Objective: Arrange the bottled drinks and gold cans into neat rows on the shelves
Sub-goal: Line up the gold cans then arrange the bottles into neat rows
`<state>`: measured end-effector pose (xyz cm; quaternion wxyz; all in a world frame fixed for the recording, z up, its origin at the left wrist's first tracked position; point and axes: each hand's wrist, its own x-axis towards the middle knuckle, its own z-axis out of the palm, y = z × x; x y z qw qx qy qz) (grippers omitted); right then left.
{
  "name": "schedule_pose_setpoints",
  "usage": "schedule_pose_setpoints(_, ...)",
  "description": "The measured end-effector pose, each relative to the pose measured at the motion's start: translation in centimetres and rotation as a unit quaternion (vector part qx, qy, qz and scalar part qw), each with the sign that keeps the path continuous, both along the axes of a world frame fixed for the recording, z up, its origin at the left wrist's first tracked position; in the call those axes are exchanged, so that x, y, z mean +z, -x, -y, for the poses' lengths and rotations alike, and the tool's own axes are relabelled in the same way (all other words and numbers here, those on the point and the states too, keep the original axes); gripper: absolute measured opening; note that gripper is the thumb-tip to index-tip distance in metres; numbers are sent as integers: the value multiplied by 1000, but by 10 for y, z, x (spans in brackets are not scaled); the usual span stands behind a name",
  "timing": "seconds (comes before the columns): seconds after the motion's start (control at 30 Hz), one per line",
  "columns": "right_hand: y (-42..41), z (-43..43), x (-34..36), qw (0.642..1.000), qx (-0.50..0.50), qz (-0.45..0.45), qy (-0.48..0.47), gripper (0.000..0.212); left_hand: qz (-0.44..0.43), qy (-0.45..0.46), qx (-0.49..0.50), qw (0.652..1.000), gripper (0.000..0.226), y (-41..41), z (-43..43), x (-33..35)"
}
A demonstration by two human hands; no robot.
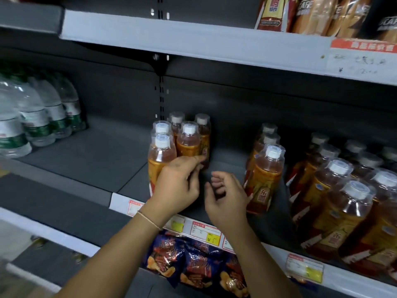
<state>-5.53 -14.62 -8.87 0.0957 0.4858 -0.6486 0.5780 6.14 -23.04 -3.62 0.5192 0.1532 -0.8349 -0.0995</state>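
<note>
Centre frame, white-capped amber drink bottles cluster on the grey shelf; our left hand rests loose-fingered against the front ones, our right hand hovers empty, fingers slack. Full, slick plastic, we judge: hold them mid-label.

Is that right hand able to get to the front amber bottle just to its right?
Probably yes: the right hand holds nothing and sits right beside that front amber bottle, with nothing between them.
</note>
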Motion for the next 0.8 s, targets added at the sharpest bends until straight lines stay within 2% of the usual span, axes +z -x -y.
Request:
schedule_pose_setpoints(0.07, -17, 15, 1, 996, 62, 41, -52, 37, -35, 18, 13, 999, 29, -17, 4, 7)
schedule_pose_setpoints(0.13, -34, 28, 1, 988, 111, 57, -91, 51, -79, -15, 6, 997, 24, -31, 8, 10)
schedule_pose_setpoints(0.23, -57, 44, -2, 982, 116, 76, -131, 77, -137, -145, -54, 978, 20, -46, 13, 10)
schedule_pose_setpoints(0.3, -70, 55, -4, 983, 85, 78, -143, 88, -180, -235, -114, 948, 19, -54, 16, 9)
schedule_pose_setpoints(0.43, -81, 69, -6, 984, 30, 90, -149, 92, -274, -349, -181, 878, 17, -62, 28, 4)
schedule_pose_setpoints(0.53, -75, 70, -8, 982, 35, 104, -155, 84, -299, -402, -136, 855, 19, -65, 40, -4)
schedule_pose_setpoints(0.63, -61, 64, -8, 974, 83, 144, -154, 73, -235, -437, -62, 866, 34, -66, 51, -16)
schedule_pose_setpoints(0.73, -41, 49, -8, 962, 137, 161, -176, 76, -63, -447, -61, 890, 44, -65, 57, -27)
schedule_pose_setpoints(0.8, -26, 36, -8, 952, 160, 165, -204, 81, 55, -439, -93, 892, 49, -64, 54, -35)
